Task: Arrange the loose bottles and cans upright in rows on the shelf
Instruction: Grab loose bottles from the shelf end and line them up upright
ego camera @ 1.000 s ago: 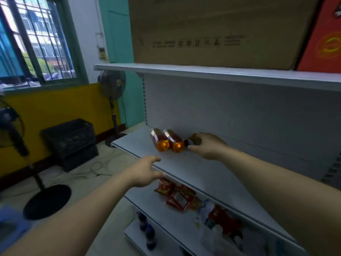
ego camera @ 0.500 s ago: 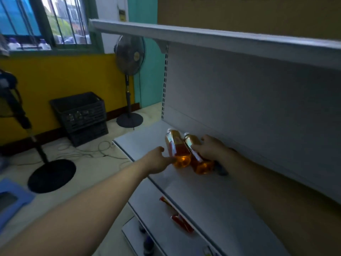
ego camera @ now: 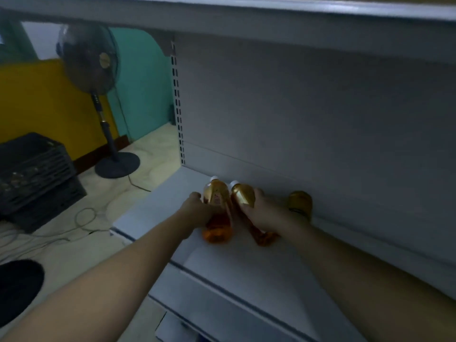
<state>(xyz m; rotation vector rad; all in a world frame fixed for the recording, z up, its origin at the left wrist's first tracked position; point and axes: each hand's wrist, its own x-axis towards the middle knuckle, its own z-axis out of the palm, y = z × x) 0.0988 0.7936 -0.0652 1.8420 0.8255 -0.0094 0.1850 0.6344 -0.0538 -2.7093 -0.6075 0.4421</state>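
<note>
— Left bottle (ego camera: 217,211) is gripped by the left hand (ego camera: 197,213), right bottle (ego camera: 243,197) by the right hand (ego camera: 266,215), both lying on the shelf (ego camera: 246,280); a can (ego camera: 299,202) lies further right.
— Tip each onto its base, caps up, side by side. Shelf looks smooth; crate (ego camera: 34,174) and fan (ego camera: 88,60) stand on the floor.
</note>
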